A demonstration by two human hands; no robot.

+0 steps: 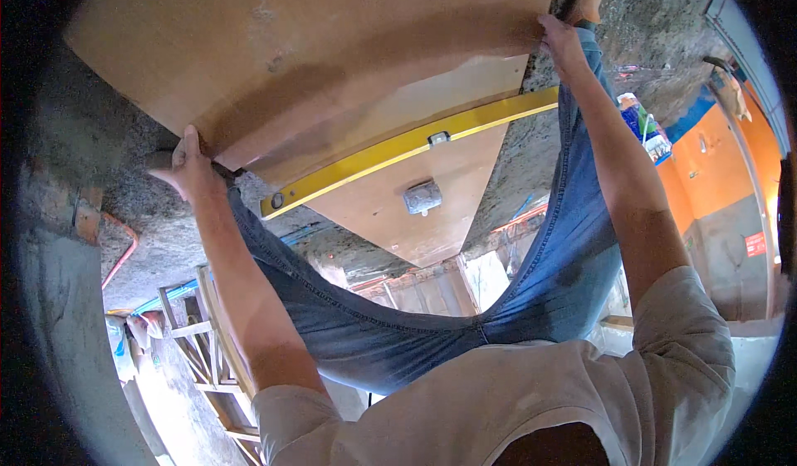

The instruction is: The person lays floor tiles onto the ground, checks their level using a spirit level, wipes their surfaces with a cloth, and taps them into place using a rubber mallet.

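A large brown wooden board [315, 42] fills the upper part of the view, its near edge bowed by the lens. At its near left corner is my left hand [196, 171], one finger up against the corner and others stretched out leftward; it seems to hold the edge. My right hand [563, 44] is closed round the near right corner, beside my foot. A yellow spirit level [398, 149] lies crosswise closer to me. Beneath it, another wooden surface [357, 217] narrows toward me and carries a small grey block [422, 197], whose kind I cannot make out.
My legs in blue jeans [573, 208] straddle the boards over a rough grey floor [531, 146]. A wooden ladder [220, 358] stands at the lower left. A colourful bag [646, 129] sits right of my leg, before an orange wall [714, 167]. A reddish pipe [131, 246] bends at left.
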